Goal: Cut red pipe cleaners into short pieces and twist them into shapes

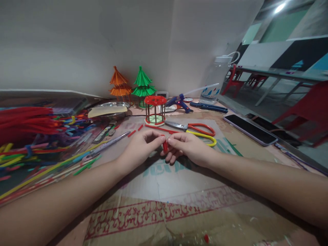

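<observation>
Between the fingertips of both hands is a short red piece of pipe cleaner [165, 146], held over the work sheet. My left hand [146, 143] pinches it from one side with thumb and forefinger. My right hand [183, 145] is closed on its other side, the lower fingers curled beneath. Just beyond them stands a small round pavilion [155, 111] with a red top, dark posts and a pale green base. Scissors [191, 130] with one red and one yellow handle lie behind my right hand. Cut red pieces [132, 133] rest beyond my left hand.
An orange tiered tower [118, 83] and a green one [143, 87] stand at the wall. Nearby are a blue glue gun [179, 101], blue pliers [208, 107], a water bottle [212, 82] and a phone [249, 129]. Colourful pipe cleaners [28, 119] crowd the left.
</observation>
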Demonstrator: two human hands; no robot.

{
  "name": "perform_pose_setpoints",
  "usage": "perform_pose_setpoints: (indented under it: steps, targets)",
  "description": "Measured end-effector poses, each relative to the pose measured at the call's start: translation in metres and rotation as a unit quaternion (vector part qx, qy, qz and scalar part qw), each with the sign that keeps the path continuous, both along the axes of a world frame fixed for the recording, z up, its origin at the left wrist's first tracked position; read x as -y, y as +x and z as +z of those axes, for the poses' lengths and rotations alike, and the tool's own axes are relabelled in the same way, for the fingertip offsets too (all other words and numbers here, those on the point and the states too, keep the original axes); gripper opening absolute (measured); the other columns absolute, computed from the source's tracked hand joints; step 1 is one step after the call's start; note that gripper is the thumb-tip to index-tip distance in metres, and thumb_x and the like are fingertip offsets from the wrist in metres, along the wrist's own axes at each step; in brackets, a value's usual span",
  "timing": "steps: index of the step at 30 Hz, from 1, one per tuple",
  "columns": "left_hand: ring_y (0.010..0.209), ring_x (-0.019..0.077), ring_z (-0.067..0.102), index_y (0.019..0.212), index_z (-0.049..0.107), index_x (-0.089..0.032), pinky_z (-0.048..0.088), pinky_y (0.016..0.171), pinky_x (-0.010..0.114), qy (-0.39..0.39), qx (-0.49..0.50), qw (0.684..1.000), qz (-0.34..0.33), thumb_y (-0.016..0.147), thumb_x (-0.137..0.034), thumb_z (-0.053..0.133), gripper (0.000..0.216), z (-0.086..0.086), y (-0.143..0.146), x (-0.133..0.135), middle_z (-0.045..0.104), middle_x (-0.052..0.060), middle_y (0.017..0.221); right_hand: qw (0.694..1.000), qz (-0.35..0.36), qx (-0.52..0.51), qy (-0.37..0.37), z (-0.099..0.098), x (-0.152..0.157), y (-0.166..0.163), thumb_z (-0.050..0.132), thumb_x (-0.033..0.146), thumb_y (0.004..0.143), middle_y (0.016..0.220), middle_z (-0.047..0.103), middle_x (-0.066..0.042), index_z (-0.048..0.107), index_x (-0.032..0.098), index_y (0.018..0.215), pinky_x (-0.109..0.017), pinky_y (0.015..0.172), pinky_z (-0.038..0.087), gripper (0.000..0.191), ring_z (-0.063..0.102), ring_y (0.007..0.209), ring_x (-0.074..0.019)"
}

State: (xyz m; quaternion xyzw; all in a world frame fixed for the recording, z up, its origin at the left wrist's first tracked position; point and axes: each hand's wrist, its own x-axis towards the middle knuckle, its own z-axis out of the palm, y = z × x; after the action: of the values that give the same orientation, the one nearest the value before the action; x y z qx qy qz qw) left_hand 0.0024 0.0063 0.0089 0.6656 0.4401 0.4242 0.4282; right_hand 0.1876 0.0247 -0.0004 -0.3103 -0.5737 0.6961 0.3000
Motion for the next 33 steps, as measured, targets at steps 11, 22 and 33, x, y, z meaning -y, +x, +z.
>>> perform_pose_setpoints:
  steps: [11, 22, 33]
  targets:
    - [0.065, 0.0129, 0.060, 0.080, 0.065, -0.016, 0.049, 0.066, 0.026, 0.018, 0.026, 0.999, -0.011, 0.086, -0.036, 0.065, 0.021, -0.006, -0.004, -0.003, 0.068, 0.001, 0.072, 1.000, -0.023, 0.011, 0.018, 0.001, 0.001, -0.001, 0.075, 0.035, 0.081, 0.074, 0.072, -0.003, 0.055, 0.018, 0.084, -0.025, 0.051, 0.058, 0.026, 0.068, 0.055, -0.0125]
    - [0.085, 0.0189, 0.068, 0.097, 0.072, -0.019, 0.052, 0.077, 0.030, 0.113, -0.157, 0.979, 0.069, 0.090, -0.037, 0.058, 0.023, 0.022, -0.029, -0.012, 0.075, 0.005, 0.095, 0.970, -0.111, 0.116, 0.184, 0.035, -0.023, 0.026, 0.075, 0.027, 0.076, 0.066, 0.068, 0.001, 0.055, 0.020, 0.080, -0.024, 0.047, 0.050, 0.021, 0.062, 0.051, -0.0112]
    - [0.093, 0.0248, 0.070, 0.103, 0.076, -0.024, 0.048, 0.076, 0.028, 0.128, -0.535, 0.814, 0.187, 0.088, -0.032, 0.053, 0.030, 0.059, -0.126, -0.051, 0.077, 0.005, 0.104, 0.669, -0.300, 0.468, 0.494, 0.033, -0.147, 0.172, 0.077, 0.045, 0.075, 0.060, 0.066, -0.003, 0.069, 0.025, 0.074, -0.030, 0.042, 0.037, 0.022, 0.059, 0.049, -0.0198]
